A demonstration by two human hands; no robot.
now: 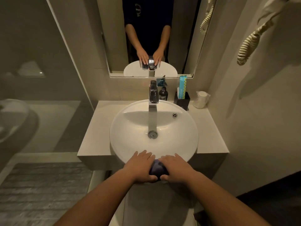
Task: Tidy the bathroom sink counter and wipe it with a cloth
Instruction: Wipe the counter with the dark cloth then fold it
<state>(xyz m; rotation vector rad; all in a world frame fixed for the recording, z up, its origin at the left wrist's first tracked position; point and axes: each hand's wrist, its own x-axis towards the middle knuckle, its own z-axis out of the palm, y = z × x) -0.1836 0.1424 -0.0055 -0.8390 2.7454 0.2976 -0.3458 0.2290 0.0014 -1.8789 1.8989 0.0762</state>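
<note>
You pressed a dark cloth [157, 169] to the basin's [128, 154] front rim, left hand [141, 165] and right hand [176, 167] flat, fingers spread, thumbs pinching it; wiping apparently underway, the counter [210, 131] likely next.

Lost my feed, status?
Both hands, left and right, pressing dark cloth on basin front rim. Counter unwiped. Nothing blocking.

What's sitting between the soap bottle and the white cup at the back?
Head view: a black holder with a teal tissue pack standing in it.
</note>
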